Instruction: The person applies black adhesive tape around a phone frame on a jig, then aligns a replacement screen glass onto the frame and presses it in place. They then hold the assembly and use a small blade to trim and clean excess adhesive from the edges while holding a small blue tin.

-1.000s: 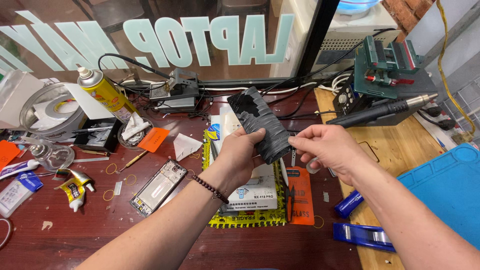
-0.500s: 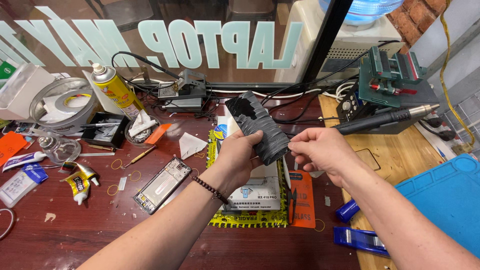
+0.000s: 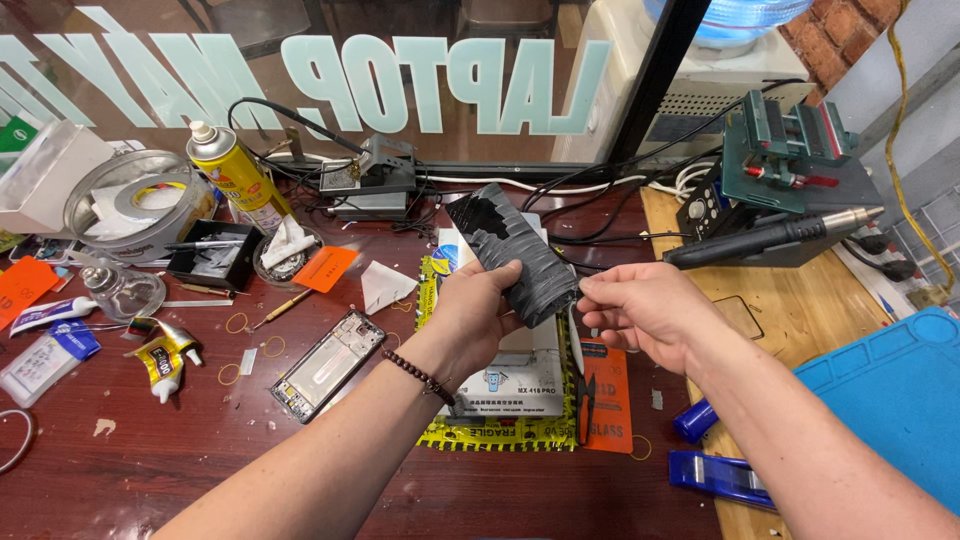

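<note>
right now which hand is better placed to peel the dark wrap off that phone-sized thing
Right. The left hand is wrapped around the dark wrapped slab, holding it up, so it is occupied. The right hand has its fingers pinched at the slab's lower edge, probably free to pull.

Two bare forearms without sleeves, dark beaded bracelet (image 3: 421, 376) around left wrist, right wrist unadorned, both hands (image 3: 478, 310) ungloved, no rings visible
</note>
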